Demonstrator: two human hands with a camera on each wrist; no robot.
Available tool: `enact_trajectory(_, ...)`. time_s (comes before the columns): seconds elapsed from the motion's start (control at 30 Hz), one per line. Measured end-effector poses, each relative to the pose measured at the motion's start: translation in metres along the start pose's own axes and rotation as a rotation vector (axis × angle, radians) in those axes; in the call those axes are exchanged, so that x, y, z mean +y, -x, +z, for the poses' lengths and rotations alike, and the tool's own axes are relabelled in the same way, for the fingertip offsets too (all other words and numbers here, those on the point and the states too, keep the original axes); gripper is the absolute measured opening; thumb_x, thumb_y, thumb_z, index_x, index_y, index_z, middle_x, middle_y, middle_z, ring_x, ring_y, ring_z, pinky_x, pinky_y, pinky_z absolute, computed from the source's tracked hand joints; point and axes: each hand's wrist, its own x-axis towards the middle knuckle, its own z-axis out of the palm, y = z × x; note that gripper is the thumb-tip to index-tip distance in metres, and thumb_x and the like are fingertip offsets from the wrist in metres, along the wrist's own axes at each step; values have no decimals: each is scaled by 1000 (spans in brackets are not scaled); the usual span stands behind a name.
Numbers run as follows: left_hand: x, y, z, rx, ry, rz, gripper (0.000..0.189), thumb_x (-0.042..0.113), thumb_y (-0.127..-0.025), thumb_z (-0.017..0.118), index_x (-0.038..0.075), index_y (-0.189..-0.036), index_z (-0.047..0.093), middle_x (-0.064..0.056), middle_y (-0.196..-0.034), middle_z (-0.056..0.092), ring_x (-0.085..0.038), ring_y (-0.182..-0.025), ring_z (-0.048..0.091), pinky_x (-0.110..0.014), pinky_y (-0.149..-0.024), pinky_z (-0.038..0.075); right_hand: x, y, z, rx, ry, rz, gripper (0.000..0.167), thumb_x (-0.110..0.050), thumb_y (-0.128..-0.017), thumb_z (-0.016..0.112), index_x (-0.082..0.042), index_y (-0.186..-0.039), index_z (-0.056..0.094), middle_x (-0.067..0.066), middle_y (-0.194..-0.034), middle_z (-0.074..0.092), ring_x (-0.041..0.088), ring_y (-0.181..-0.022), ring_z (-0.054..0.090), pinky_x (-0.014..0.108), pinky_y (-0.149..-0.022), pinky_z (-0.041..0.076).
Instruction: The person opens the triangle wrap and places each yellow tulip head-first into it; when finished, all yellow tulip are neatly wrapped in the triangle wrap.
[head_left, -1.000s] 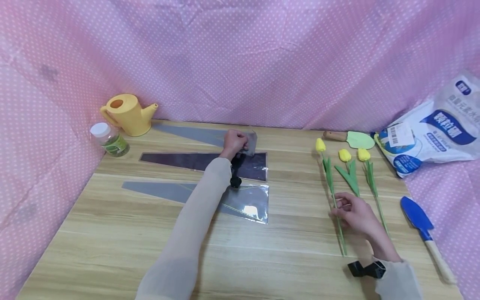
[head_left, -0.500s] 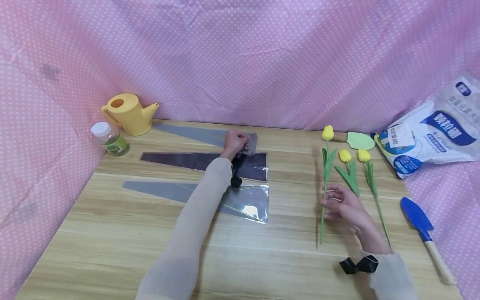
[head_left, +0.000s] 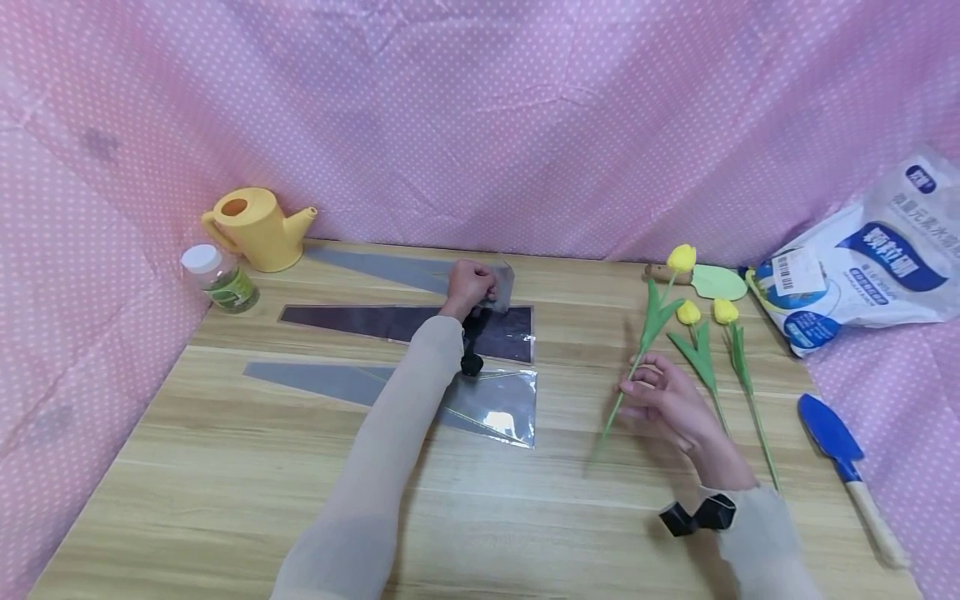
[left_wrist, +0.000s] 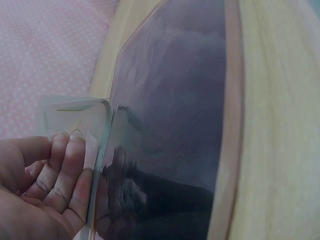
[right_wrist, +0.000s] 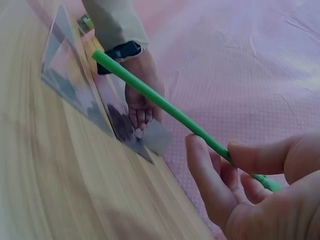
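Note:
My left hand (head_left: 470,285) pinches the wide end of the rear grey plastic flower sleeve (head_left: 382,268). In the left wrist view that sleeve's end (left_wrist: 70,107) stands raised beside the dark sleeve (left_wrist: 172,110), fingertips at its edge. My right hand (head_left: 671,404) holds a yellow artificial tulip (head_left: 682,258) by its stem, pinched between thumb and fingers. The tulip slants, bloom up and away, with its bare stem end (right_wrist: 120,70) pointing toward the sleeves in the right wrist view. Nearer me lies another grey sleeve (head_left: 315,382) with a clear wide end.
Two more yellow tulips (head_left: 702,357) lie right of my right hand. Behind them is a green trowel (head_left: 717,282); a blue trowel (head_left: 832,429) and white bag (head_left: 862,258) are further right. A yellow watering can (head_left: 258,229) and capped jar (head_left: 228,283) stand back left.
My right hand has moved left and away from me with the tulip, raising it and tilting its stem end leftward. The left hand has stayed at the rear sleeve.

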Motion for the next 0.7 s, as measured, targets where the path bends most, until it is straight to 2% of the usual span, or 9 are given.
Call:
enact_trajectory(0.17, 1, 0, 0, 6, -14, 2, 19, 1, -88, 60, -5, -82, 77, -3, -59, 65, -14, -54, 65, -18, -55, 50, 0, -11, 8, 4, -32, -50, 24, 6, -98, 53, -8, -115, 43, -3, -96, 64, 12, -96, 69, 33, -79, 62)
enact_trajectory(0.37, 1, 1, 0, 5, -31, -1, 19, 2, -88, 59, -4, -81, 77, -1, -58, 63, -13, -54, 66, -18, -54, 49, -1, -25, 19, 45, -126, -80, 23, 7, -99, 49, -12, -110, 45, -2, -91, 66, 11, -93, 70, 33, -79, 62)
enact_trajectory(0.7, 0, 0, 0, 0, -35, -4, 20, 2, -88, 59, -3, -81, 77, 0, -57, 63, -11, -52, 64, -17, -54, 49, -10, -50, 34, 221, -226, -53, 20, 7, -100, 46, -11, -107, 41, -3, -85, 62, 11, -89, 69, 31, -81, 62)
